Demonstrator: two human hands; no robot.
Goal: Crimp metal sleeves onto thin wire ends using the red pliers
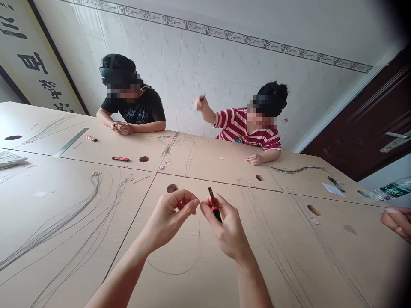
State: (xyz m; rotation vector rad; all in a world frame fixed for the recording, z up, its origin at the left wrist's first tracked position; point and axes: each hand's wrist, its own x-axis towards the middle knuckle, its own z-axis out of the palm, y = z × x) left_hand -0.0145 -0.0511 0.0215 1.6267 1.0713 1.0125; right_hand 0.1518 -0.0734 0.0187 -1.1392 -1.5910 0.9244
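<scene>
My left hand [171, 216] is closed in a pinch on a thin cord [173, 273], which hangs below it in a loose loop near the table. My right hand [227, 220] is closed around a small black-and-red hand tool [211, 196] that points up; its exact kind is unclear. The right thumb and forefinger meet the left fingertips, and a tiny bit of something shows between them, too small to name. Bundles of thin cords lie on both sides, a grey bundle [81, 201] to the left and a fainter bundle [266, 231] to the right.
Across the wooden table [205, 282] sit a person in black [141, 107] and a person in stripes [237, 122] with one hand raised. Another person's hand [398, 220] shows at the right edge. A metal ruler [72, 142], red-and-black items [120, 158], and a bottle [394, 188] lie around.
</scene>
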